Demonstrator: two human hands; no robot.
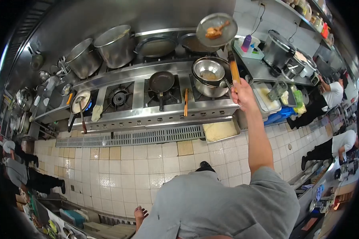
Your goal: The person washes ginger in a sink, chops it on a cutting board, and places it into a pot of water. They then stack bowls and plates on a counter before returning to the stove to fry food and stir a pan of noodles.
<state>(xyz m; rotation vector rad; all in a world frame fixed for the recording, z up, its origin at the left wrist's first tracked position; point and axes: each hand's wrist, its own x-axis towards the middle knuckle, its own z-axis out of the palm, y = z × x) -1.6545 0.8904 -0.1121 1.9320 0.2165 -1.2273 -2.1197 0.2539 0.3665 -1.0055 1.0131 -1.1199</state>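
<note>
My right hand (243, 94) is closed around the wooden handle of a round mesh skimmer (216, 20), arm stretched forward. On the mesh lies a browned piece of food (214, 32), which looks like a fried chicken leg. The skimmer is raised above the back right of the stove, over a dark pan (193, 42). Below and left of that hand, a metal strainer bowl (208, 71) sits on a steel pot (211, 91). My left hand (140, 213) hangs low at my side, fingers apart, holding nothing.
Along the stove (147, 115) stand a small black frying pan (161, 81), wooden chopsticks (186, 102), two tall pots and a pan of white liquid (80, 101) over a blue flame. A tray (221, 130) sits low by the stove. Other people stand at both sides.
</note>
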